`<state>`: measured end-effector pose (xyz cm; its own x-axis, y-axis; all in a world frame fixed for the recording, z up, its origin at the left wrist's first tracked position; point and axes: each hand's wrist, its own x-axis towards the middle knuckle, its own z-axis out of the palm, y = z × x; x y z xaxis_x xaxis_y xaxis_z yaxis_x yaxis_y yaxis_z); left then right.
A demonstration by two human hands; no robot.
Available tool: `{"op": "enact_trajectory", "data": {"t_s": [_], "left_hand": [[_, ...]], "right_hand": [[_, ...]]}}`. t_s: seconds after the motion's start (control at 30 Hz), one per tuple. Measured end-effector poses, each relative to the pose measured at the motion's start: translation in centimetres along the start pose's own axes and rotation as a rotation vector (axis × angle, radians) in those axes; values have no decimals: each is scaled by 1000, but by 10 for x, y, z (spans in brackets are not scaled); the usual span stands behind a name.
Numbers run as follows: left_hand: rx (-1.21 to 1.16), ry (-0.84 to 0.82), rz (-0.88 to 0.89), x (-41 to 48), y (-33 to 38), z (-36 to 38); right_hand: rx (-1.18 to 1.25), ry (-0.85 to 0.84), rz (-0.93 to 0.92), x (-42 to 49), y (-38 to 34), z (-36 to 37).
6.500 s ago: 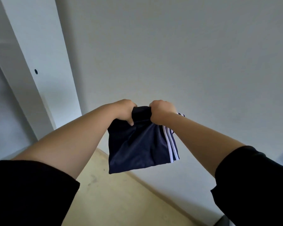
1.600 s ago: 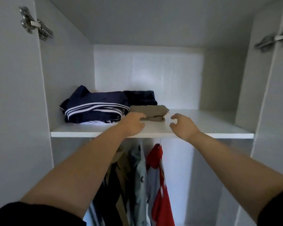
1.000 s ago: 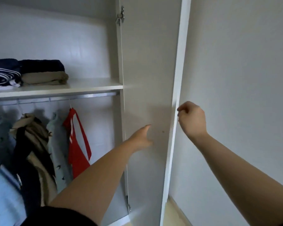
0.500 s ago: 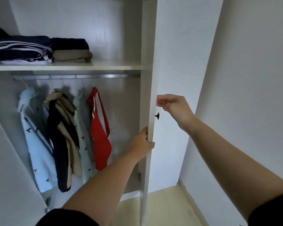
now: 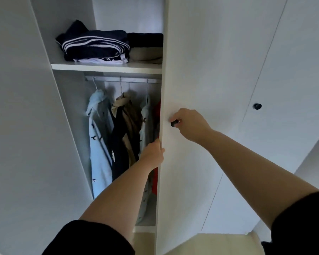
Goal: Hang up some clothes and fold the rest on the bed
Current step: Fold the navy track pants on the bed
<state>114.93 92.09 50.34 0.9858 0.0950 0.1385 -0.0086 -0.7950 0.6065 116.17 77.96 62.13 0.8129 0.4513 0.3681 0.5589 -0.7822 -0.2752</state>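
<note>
Folded clothes [image 5: 96, 46] are stacked on the shelf [image 5: 107, 68]; shirts [image 5: 99, 144] are hung below. The door's black knob [image 5: 174, 123] is pinched by the right hand [image 5: 189, 124]. The door [image 5: 201, 89] edge is gripped by the left hand [image 5: 153, 153].

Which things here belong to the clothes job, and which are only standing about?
Belong to the job:
- folded clothes on the shelf
- hanging clothes on the rail
- wardrobe door, right hand on its knob, left hand at its edge

Only standing about:
- neighbouring door's knob
- floor
</note>
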Motion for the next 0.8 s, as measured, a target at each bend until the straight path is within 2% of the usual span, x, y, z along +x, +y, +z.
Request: {"op": "enact_trajectory", "data": {"t_s": [0.17,0.4,0.8], "left_hand": [[-9,-37,1,63,-35,-10],[-47,-122,43,138,-66,-16],[-183,-150,-5,185,-80,-7]], "right_hand": [[-84,-8,43,66,-2,42],[-12,35,78,124,6,68],[4,111,65,166,30,95]]}}
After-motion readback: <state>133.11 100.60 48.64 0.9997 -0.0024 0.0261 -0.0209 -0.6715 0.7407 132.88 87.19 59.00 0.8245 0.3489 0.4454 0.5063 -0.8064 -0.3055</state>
